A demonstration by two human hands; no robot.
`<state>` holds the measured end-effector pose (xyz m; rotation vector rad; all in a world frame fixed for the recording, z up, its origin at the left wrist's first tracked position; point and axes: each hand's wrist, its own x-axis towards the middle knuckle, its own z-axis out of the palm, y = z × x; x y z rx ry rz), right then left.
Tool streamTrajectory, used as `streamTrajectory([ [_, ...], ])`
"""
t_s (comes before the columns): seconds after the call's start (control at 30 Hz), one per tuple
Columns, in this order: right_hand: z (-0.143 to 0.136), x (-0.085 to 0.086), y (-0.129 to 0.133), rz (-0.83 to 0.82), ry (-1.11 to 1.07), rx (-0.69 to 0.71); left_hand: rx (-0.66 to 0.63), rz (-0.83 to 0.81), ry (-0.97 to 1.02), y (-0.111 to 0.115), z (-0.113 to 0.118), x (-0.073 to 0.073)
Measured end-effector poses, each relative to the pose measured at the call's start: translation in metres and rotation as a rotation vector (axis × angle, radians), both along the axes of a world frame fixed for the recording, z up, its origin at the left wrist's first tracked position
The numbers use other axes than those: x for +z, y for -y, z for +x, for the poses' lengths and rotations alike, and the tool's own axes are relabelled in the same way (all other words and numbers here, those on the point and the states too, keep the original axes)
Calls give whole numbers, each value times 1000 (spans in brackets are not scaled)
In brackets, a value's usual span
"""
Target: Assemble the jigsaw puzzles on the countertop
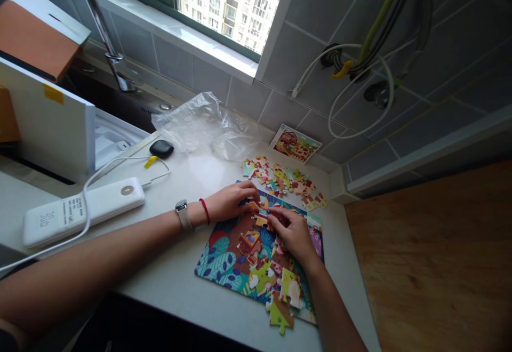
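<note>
Your left forearm extends from lower left. Beneath both hands lies the puzzle board, long axis roughly left to right. Your left hand and right hand touch the red, white and yellow puzzle pieces between them, equally near; firm grip cannot be confirmed.
</note>
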<state>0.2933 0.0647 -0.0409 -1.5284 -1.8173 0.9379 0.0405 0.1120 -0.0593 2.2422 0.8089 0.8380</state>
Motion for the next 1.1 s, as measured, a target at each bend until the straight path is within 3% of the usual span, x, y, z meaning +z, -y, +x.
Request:
streamTrajectory([
  [0.17,3,-3,-1,87,19,13,-5,-5,10,0,1,0],
  [0.5,4,-4,-2,109,21,-25,-6,5,14,0,1,1],
  [0.7,3,-4,-2,69,15,-48,-6,3,8,0,0,2],
  [0.93,4,0,-2,3,-134,-111,14,8,0,0,1,-1],
  [1.1,3,2,-1,39,-142,-56,10,68,84,1,1,5],
])
